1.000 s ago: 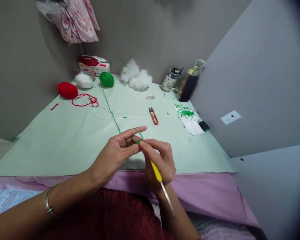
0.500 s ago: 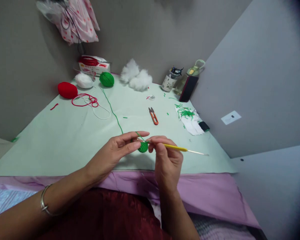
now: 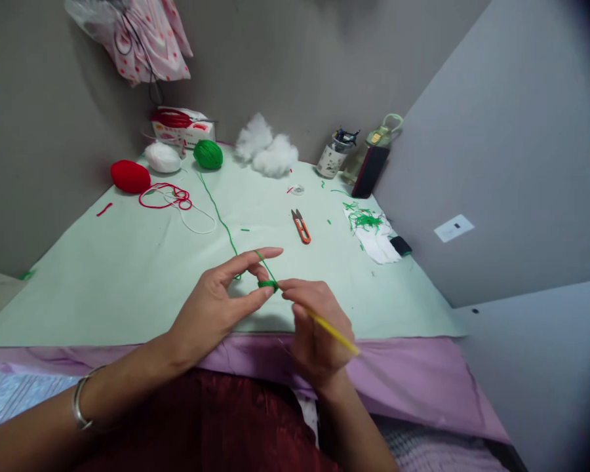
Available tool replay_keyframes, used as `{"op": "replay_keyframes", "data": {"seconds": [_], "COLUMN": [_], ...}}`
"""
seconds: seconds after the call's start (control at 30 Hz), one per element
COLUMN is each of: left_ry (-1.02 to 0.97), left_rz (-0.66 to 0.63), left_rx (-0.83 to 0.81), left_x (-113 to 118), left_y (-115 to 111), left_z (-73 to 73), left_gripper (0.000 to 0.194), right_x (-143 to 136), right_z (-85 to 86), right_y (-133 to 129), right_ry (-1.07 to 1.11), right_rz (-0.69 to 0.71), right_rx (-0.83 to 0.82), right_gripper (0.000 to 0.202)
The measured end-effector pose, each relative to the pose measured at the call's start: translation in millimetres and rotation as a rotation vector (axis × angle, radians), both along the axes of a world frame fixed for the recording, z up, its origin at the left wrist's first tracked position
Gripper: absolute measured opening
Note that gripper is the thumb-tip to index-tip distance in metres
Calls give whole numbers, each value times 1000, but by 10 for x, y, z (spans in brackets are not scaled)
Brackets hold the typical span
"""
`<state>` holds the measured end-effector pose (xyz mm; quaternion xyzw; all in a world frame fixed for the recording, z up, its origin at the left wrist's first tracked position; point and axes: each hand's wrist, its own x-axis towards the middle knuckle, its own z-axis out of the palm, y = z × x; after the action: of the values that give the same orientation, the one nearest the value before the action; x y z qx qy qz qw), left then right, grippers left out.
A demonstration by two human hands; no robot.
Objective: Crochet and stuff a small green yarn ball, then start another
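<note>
My left hand (image 3: pixel 226 295) pinches a small green crochet piece (image 3: pixel 267 284) between thumb and fingers, its index finger stretched out with green yarn running over it. In my right hand (image 3: pixel 322 324) is a crochet hook with a yellow handle (image 3: pixel 334 333), its rear end slanting down to the right and blurred. The hook's tip meets the crochet piece, mostly hidden by my right fingers. A strand of green yarn (image 3: pixel 219 213) leads from my left hand back to a green yarn ball (image 3: pixel 208 155).
Orange thread snips (image 3: pixel 301 227) lie beyond my hands. Red (image 3: pixel 130 177) and white yarn balls (image 3: pixel 162 158) sit back left, near white stuffing (image 3: pixel 267 149). Back right stand a pen holder (image 3: pixel 331 159), a bottle (image 3: pixel 381 136) and a phone (image 3: pixel 370 172). Green scraps lie on white paper (image 3: pixel 381 246).
The hook has swung from nearly level to a steep slant, its rear end dropping. My right hand has turned and lowered slightly. The crochet piece is tipped, now showing edge-on.
</note>
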<state>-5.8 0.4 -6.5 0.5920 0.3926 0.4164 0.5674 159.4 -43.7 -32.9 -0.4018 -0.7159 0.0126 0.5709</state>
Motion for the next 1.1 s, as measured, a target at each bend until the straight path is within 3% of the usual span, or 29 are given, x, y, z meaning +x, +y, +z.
{"op": "replay_keyframes", "data": {"seconds": [0.07, 0.17, 0.23, 0.3, 0.4, 0.47, 0.57, 0.67, 0.73, 0.8, 0.9, 1.0, 1.1], "left_ry": [-58, -261, -391, -438, -407, -363, -319, -351, -405, -461, -491, -411, -289], "left_rz": [10, -94, -165, -174, -148, -162, -145, -77, -86, -149, -170, -128, -156], "left_rx": [-61, -357, -543, -606, -533, -461, -369, -345, -418, -544, -622, -499, -340], "left_x": [37, 71, 68, 51, 31, 37, 67, 96, 104, 100, 80, 69, 60], "left_y": [-29, -32, -4, 29, 46, 32, 0, -17, -13, 4, 34, 33, 5], "left_z": [-5, 9, 30, 52, 60, 44, 15, 10, 18, 26, 28, 16, -4], "left_gripper": [49, 54, 53, 51, 48, 45, 44, 47, 46, 42, 36, 37, 38], "right_x": [-23, -34, -20, -3, 1, -13, -43, -60, -56, -40, -18, -30, -41], "right_z": [-74, -133, -112, -57, 23, 47, 29, -45, -93, -105, -41, 39, 56], "right_y": [17, 32, 27, 26, 54, 79, 85, 58, 43, 38, 49, 69, 83], "right_ry": [-165, -187, -26, 237, 547, 566, 471, 234, 35, -11, 280, 527, 543], "right_rz": [-115, -205, -148, -50, 83, 133, 125, -1, -103, -131, -61, 64, 110], "right_rx": [132, 183, 92, -37, -181, -228, -233, -112, 41, 104, -64, -211, -281], "right_gripper": [30, 39, 34, 26, 21, 19, 20, 27, 34, 35, 24, 19, 15]}}
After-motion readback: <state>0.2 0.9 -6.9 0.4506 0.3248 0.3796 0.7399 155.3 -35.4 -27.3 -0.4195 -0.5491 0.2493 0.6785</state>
